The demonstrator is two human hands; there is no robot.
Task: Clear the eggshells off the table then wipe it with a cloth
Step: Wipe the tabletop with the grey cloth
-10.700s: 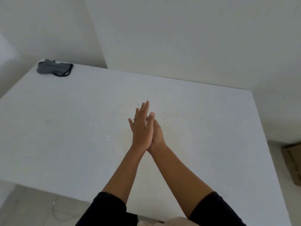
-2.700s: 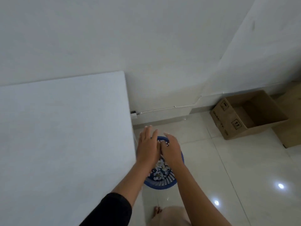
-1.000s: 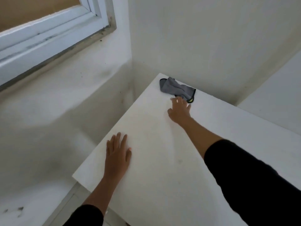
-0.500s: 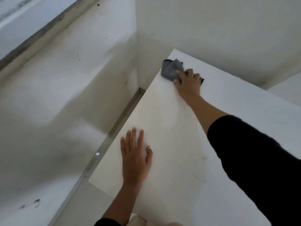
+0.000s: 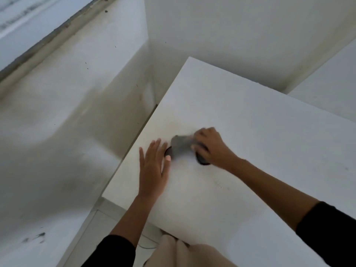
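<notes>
A grey cloth (image 5: pixel 180 145) with a dark edge lies on the white table (image 5: pixel 260 143), blurred by motion. My right hand (image 5: pixel 211 146) is closed on its right part and presses it to the surface. My left hand (image 5: pixel 155 166) lies flat on the table beside the cloth, fingers spread, its thumb touching the cloth's dark left edge. No eggshells show on the table.
The table's left edge runs close to a white wall (image 5: pixel 63 116), with a narrow strip of floor (image 5: pixel 107 226) between them. Another wall stands behind the table's far corner. A window ledge (image 5: pixel 38 35) crosses the top left.
My right hand has dragged the cloth from the far corner toward me, to the middle of the left side. My left hand stays flat on the table, now right beside the cloth.
</notes>
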